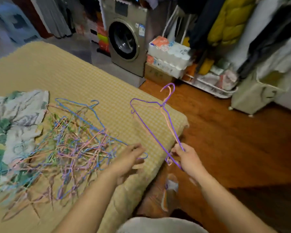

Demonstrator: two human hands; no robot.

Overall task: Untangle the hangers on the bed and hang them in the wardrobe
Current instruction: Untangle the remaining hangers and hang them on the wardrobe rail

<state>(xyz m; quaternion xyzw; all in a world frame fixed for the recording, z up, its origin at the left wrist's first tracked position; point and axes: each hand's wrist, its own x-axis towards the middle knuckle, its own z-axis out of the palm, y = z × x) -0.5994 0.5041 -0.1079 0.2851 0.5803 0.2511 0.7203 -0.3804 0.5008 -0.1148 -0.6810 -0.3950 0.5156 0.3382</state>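
Progress: early | freed: thin purple wire hanger (151,121) plus pale pink wire hanger (165,113), pinched at one corner by right hand (187,156) above bed edge | left hand (128,159), fingers loosely spread, holding nothing, reaching at tangled heap of coloured wire hangers (65,148) on yellow checked bed (91,81) | none visibly hung in wardrobe.

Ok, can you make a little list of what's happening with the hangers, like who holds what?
right hand: grips two freed hangers together, purple hanger and pink hanger
left hand: fingers spread, reaching at the edge of the tangled pile
bed: yellow checked cover, pile lying on it
blue hanger: on top of the pile's far side
floor: wooden, to the right of the bed
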